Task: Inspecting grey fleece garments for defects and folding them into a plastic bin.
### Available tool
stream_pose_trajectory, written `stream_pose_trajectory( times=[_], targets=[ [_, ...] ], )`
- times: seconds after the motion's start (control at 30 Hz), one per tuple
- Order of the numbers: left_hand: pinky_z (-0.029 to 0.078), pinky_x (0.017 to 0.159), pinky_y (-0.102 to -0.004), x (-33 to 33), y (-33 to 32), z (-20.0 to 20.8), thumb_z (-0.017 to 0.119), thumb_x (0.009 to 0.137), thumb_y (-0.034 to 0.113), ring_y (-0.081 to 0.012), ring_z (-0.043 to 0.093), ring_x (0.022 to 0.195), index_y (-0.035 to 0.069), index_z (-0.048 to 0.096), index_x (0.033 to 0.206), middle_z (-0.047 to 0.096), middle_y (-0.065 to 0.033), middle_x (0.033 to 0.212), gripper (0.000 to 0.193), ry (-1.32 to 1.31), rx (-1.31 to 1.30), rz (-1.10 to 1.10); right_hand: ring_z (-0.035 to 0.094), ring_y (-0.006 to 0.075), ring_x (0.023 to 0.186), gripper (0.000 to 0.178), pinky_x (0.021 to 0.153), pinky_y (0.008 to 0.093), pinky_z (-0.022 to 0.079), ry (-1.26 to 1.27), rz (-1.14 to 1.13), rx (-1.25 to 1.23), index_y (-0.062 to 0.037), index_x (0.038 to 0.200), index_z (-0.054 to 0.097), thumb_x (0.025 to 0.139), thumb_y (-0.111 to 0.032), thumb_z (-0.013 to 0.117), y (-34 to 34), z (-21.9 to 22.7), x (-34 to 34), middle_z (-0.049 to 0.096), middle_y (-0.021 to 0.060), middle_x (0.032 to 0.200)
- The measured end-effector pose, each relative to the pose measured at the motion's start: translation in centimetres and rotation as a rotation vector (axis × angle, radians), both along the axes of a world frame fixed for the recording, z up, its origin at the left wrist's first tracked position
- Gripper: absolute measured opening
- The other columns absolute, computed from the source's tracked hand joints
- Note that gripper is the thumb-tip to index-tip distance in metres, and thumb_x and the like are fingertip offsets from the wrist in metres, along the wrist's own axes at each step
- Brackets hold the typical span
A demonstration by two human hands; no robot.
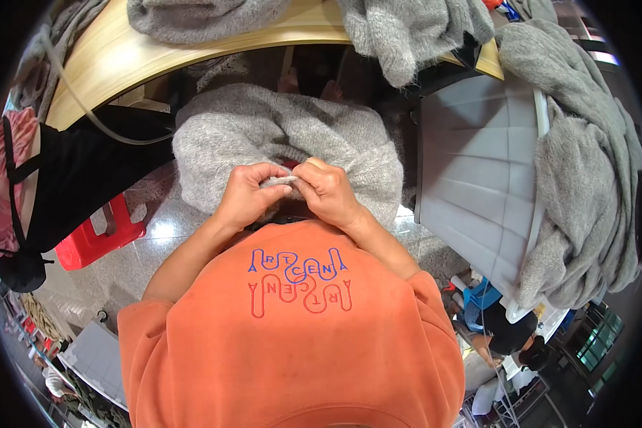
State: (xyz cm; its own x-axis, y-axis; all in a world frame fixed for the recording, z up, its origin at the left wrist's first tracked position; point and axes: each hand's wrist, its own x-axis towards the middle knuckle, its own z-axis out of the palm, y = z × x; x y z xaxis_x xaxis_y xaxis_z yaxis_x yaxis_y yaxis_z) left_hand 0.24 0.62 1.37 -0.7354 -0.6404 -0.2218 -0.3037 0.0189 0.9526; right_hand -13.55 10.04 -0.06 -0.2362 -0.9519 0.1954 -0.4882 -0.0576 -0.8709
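A fluffy grey knit garment (217, 135) lies bunched across my lap. Just in front of my chest, my left hand (244, 191) pinches a thin pale edge of the knit between thumb and fingers. My right hand (329, 191) meets it there, its thumb and forefinger closed on the same edge. The fingertips of both hands nearly touch. Whether a small tool is also between them, I cannot make out. A bit of dark red shows just beyond the fingertips.
Ahead is a wooden tabletop (93, 60) with more grey knitwear (207, 18) on it. To the right, grey knits (585, 185) hang over a big grey plastic bin (478, 171). A red stool (100, 235) stands left. Another person (510, 332) works at lower right.
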Motion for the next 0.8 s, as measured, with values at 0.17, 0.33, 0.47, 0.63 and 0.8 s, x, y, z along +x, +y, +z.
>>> stream_pose_trajectory(
  times=[0.17,0.33,0.47,0.63,0.8],
  targets=[
    [0.041,0.049,-0.019,0.2,0.1,0.4,0.06,0.074,0.001,-0.0035,0.05,0.057,0.0,0.062,0.075,0.059,0.0008,0.061,0.002,-0.114,0.307,0.004,0.052,0.0231,0.056,0.004,0.051,0.0298,0.041,-0.089,0.059,0.041,-0.0007,0.077,0.057,0.073,0.001,0.058,0.1,0.1,-0.1,0.052,0.0096,0.066],
    [0.042,0.051,-0.0199,-0.3,0.4,-0.6,0.059,0.076,0.0,-0.0051,0.052,0.058,0.002,0.062,0.075,0.06,-0.001,0.064,0.003,0.065,-0.116,-0.113,0.051,0.014,0.056,0.002,0.05,0.0258,0.04,-0.218,0.02,-0.021,0.001,0.075,0.057,0.075,0.0,0.059,0.3,-0.2,0.5,0.052,0.0057,0.063],
    [0.046,0.061,-0.0213,0.2,-0.5,1.4,0.061,0.076,0.001,-0.0079,0.056,0.066,0.003,0.062,0.079,0.063,-0.0047,0.073,0.004,-0.144,0.622,0.015,0.047,0.0036,0.057,0.001,0.049,0.02,0.038,-0.559,-0.041,0.115,0.0007,0.078,0.059,0.078,0.0,0.058,0.6,0.1,0.6,0.053,0.0001,0.063],
    [0.045,0.062,-0.0208,0.0,0.3,0.8,0.062,0.075,0.002,-0.0072,0.056,0.069,0.002,0.062,0.081,0.062,-0.0024,0.076,0.006,0.117,0.705,0.047,0.048,0.007,0.056,0.002,0.049,0.021,0.038,-0.495,-0.049,0.031,-0.0002,0.078,0.059,0.078,-0.001,0.058,0.4,-0.1,1.0,0.053,0.0026,0.062],
    [0.046,0.062,-0.0232,0.2,-0.4,0.4,0.061,0.074,0.005,-0.0081,0.057,0.068,0.001,0.062,0.082,0.063,-0.0032,0.078,0.009,0.068,0.745,0.046,0.053,0.0145,0.056,0.004,0.05,0.0255,0.04,-0.34,0.056,-0.047,-0.0003,0.079,0.059,0.076,-0.003,0.059,-0.1,-0.2,-1.4,0.055,0.007,0.067]
  ],
)
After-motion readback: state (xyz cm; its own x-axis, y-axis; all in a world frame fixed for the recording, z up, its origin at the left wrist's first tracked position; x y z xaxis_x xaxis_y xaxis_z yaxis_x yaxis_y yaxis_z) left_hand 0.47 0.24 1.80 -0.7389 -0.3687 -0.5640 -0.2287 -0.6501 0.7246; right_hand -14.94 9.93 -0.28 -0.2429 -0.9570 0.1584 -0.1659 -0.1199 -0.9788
